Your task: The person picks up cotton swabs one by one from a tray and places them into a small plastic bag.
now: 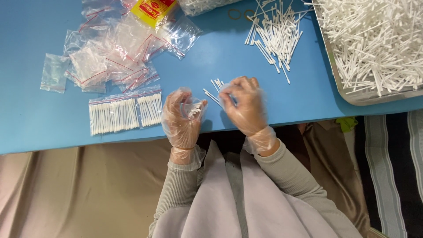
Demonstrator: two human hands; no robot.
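From the head camera I look straight down on a blue bench, and both hands wear thin clear plastic gloves. My left hand is curled around a small clear bag, its fingers closed on the bag so that the white tips of a few cotton swabs show at the opening. My right hand sits just beside it, fingers pinched shut on a small bunch of loose swabs whose free ends fan out toward the upper left, above the bench surface. The two hands are close together but I cannot tell whether they touch.

To the left of my left hand lie filled bags of swabs, flat on the bench in a row, sealed with red strips. Beyond them, further from me, a loose heap of empty clear bags spreads across the bench, with a yellow and red packet at its far edge. Up and to the right of my right hand there is a scattered pile of loose white swabs, well apart from the fingers. At the right edge of the bench stands a metal tray heaped with many more swabs. Grey sleeves and a pale apron fill the lower view
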